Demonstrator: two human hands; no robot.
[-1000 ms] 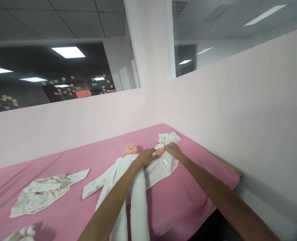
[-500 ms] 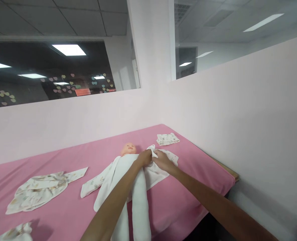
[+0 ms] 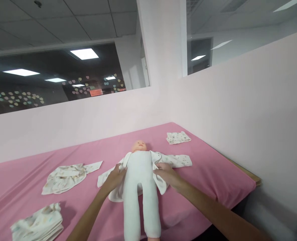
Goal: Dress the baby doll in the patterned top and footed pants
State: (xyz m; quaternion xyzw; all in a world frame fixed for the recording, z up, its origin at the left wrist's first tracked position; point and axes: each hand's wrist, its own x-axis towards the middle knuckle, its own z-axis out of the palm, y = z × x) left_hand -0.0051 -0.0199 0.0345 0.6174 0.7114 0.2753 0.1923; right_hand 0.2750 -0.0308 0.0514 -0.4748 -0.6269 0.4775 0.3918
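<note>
A baby doll (image 3: pixel 139 146) in a white bodysuit with legs (image 3: pixel 140 167) lies on its back, head away from me. An open white patterned baby jacket (image 3: pixel 173 160) is on it, both sleeves stretched out sideways and the front panels apart. My left hand (image 3: pixel 117 176) is closed on the panel edge at the doll's left-hand side as I look at it. On the opposite side my right hand (image 3: pixel 167 172) pinches the other panel, whose lower corner hangs below the fingers. The doll's hands are hidden by the sleeves.
The pink-covered table (image 3: pixel 188 201) reaches the walls in the corner. A folded patterned cloth (image 3: pixel 178 137) lies at the back right. To the left are a spread patterned garment (image 3: pixel 65 179) and a folded patterned bundle (image 3: pixel 39 224). Windows (image 3: pixel 63 67) are set in the walls.
My hands were together at the right sleeve; they have parted, one to each side of the doll. The right sleeve now lies stretched out. The view has shifted left.
</note>
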